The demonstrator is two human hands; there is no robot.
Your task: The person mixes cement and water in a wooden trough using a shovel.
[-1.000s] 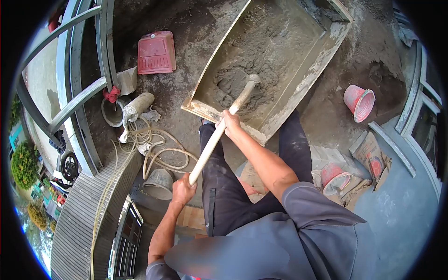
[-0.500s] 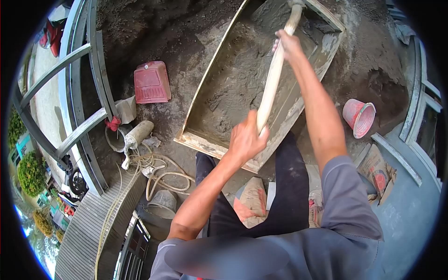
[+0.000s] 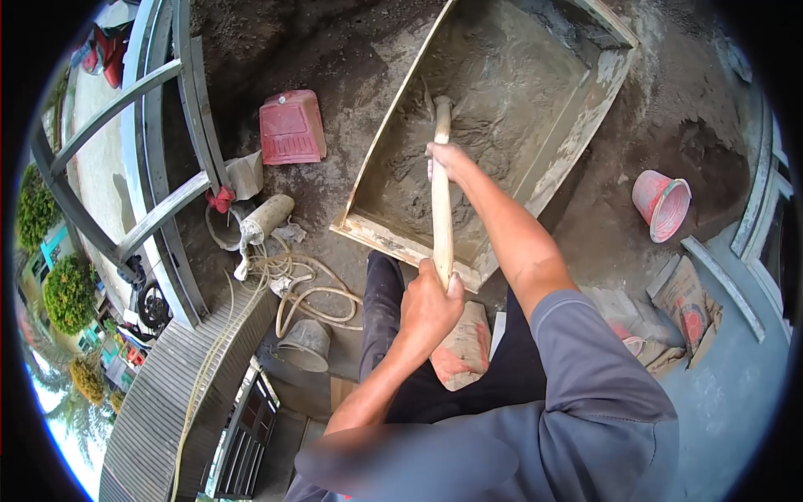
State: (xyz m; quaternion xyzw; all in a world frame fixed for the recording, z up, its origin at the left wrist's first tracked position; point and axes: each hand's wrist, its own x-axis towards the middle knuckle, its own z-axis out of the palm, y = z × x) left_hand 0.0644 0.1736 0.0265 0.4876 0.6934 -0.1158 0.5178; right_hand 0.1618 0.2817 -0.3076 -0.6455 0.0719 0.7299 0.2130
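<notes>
Both my hands are wrapped around the pale wooden handle of a hoe. Closed near the handle's butt end is my left hand, just outside the near edge of a wooden mixing trough. Farther up the shaft, my right hand grips it over the trough. Wet grey mortar covers the trough floor. The hoe's head sits in the mortar near the left wall, its blade mostly hidden.
A pink plastic basin lies left of the trough, a pink bucket on its side to the right. A coiled hose, a grey bucket and a metal frame are at left. Cement bags lie near my legs.
The hoe's head has come from the trough's far end toward me and to the left. My right hand has moved down and left with it; my left hand is lower and closer to my body.
</notes>
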